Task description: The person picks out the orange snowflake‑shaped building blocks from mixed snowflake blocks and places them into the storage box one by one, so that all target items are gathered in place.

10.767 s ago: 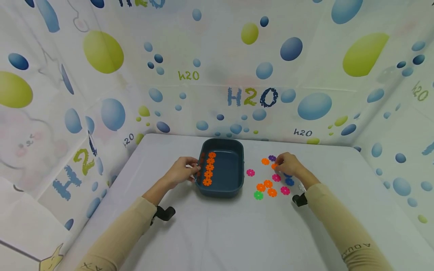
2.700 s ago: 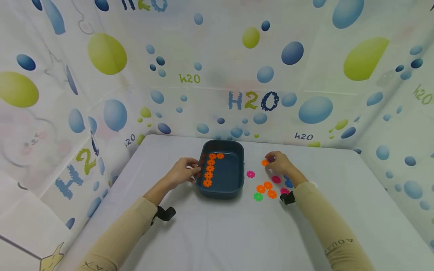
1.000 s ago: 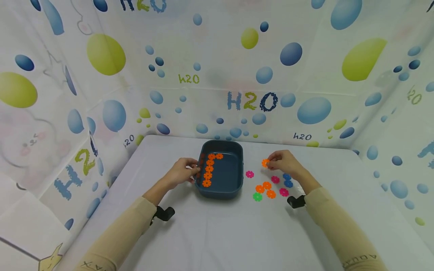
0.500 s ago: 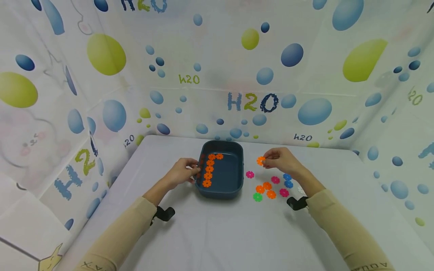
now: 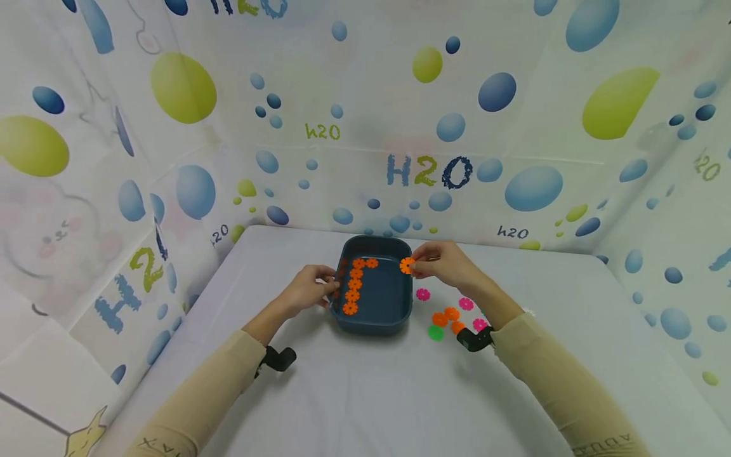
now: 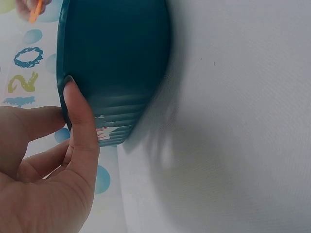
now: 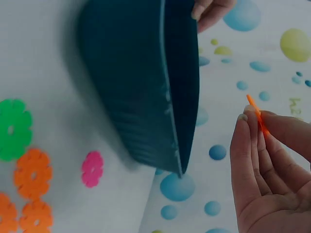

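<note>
My left hand pinches the left rim of a dark blue plastic bin, thumb and fingers on either side of the wall in the left wrist view. My right hand pinches an orange flower-shaped disc between thumb and fingertips, raised at the bin's right rim. Seen edge-on in the right wrist view, that orange disc is up off the table. Inside the bin, several orange discs lie in a column along the left wall, with one more orange disc beside the top one.
Right of the bin, on the white-covered table, lie loose discs: a pink disc nearest the bin, several orange discs, a green disc and more pink ones. My right forearm covers part of this group. A patterned curtain stands behind.
An orange disc was added beside the column's top earlier. Since then my right hand has picked up another orange disc and carried it left to the bin's rim. My left hand stays put.
</note>
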Demonstrator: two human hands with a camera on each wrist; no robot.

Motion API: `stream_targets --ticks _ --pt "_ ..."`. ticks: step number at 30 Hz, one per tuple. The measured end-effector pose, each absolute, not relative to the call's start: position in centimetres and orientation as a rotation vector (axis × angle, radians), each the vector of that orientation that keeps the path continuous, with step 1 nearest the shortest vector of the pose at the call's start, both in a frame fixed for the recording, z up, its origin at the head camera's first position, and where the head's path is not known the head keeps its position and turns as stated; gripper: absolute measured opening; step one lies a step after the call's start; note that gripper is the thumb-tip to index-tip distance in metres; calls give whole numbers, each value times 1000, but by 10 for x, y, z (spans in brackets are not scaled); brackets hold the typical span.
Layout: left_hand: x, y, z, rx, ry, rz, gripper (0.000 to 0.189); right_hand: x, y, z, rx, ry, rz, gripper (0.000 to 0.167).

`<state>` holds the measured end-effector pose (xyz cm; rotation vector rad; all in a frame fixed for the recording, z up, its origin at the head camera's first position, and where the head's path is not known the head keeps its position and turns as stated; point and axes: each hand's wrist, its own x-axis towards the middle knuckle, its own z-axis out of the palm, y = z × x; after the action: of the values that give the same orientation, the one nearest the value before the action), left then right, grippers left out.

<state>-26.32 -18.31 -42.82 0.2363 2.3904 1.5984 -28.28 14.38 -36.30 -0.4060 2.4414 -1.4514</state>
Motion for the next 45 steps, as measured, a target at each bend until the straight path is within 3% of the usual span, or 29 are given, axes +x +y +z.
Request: stream_targets --ticks 9,15,37,45 --pt "-262 -184 -427 250 2403 1586 37 -305 105 -348 -375 2434 -1517 22" --pt "-261 -184 -428 243 2391 1597 38 -328 85 -350 -213 2378 -1595 22" --pt "-263 -183 -430 240 2380 1595 38 -353 37 -403 112 2391 -1450 21" --pt "-265 -182 -429 268 2391 1595 39 -366 25 -416 271 2454 -1302 31"
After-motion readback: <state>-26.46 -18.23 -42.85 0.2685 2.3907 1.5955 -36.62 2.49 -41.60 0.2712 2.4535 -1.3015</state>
